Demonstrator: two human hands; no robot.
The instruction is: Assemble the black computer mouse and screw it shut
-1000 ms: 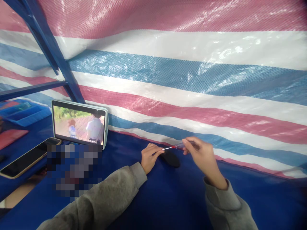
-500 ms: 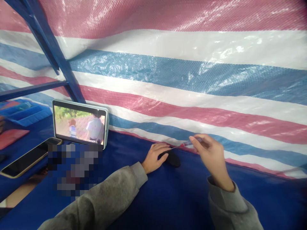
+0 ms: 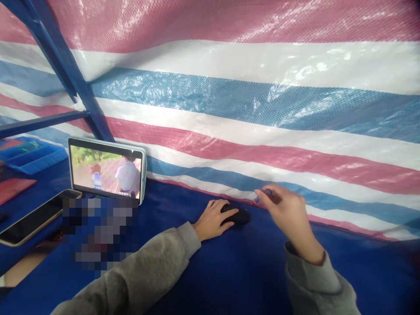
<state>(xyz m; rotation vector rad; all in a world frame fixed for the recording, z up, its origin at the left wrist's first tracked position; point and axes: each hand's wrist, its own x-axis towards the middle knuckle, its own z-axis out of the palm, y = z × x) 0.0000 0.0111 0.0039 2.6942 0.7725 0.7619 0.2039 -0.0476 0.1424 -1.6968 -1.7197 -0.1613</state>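
A black computer mouse [image 3: 241,215] lies on the blue table surface, its left end between the fingers and thumb of my left hand [image 3: 212,222]. My right hand [image 3: 288,208] is raised a little to the right of the mouse, its fingers closed round a small screwdriver [image 3: 264,195]. Only part of the screwdriver's translucent purplish handle shows at the fingertips. Its thin shaft cannot be made out now, and the rest of the handle is hidden by my fingers.
A propped-up tablet [image 3: 106,170] plays a video on the left. A phone [image 3: 39,216] lies beside it, near a blurred, pixelated patch. Further left stand a blue compartment tray [image 3: 36,159] and a red flat item [image 3: 16,189]. A striped tarp [image 3: 246,105] hangs behind the table.
The mouse has turned and shifted slightly right in my left hand, whose fingers have spread over it. The screwdriver's shaft, seen earlier reaching to the mouse, no longer shows.
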